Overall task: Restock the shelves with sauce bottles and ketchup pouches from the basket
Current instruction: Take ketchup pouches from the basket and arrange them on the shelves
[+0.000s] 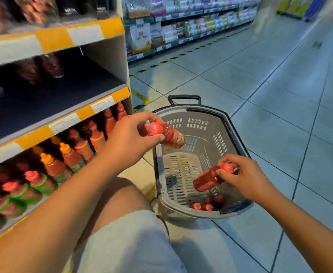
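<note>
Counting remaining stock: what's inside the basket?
A few red-capped bottles lie at the basket's near end. The right hand and its bottle cover part of the floor there.

A tiled floor (260, 91) carries a grey plastic basket (211, 134) standing just beside the shelving unit (106, 56). The lowest visible shelf (63, 123) holds rows of upright red sauce bottles (71, 156) with orange and red caps. The dark shelf above (53, 95) bears a few blurred dark pouches (51, 66) at its back.
</note>
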The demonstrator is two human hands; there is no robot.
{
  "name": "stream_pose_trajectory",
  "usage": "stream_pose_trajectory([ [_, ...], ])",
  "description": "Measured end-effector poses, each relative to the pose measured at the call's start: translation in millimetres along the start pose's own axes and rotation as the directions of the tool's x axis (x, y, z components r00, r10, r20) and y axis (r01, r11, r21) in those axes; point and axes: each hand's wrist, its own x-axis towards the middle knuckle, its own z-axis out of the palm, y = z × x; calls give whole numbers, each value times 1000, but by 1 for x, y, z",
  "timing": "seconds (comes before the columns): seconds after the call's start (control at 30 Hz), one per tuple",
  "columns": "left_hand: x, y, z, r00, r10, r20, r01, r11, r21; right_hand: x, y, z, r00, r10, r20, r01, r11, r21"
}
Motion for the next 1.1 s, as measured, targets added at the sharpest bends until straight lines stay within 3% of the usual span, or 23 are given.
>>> stream_pose_trajectory([
  [0.2,-85,3,-123,952,-79,-296,48,993,-109,-21,-92,-14,975,-128,-179,147,984,99],
  [0.43,-208,-28,-248,785,-109,-610,85,994,-68,-30,-224,22,924,-352,-151,382,872,308],
  [0.67,-331,-80,-331,484,-221,-847,149,974,-169,-30,-341,122,801,-595,62,539,763,357],
  [0.9,-428,-133,-355,206,-289,-935,291,930,-223,-49,-424,244,644,-718,262,600,688,410],
  [1.1,-468,-196,-353,106,-366,-925,454,845,-282,-67,-475,352,508,-735,450,622,674,398],
])
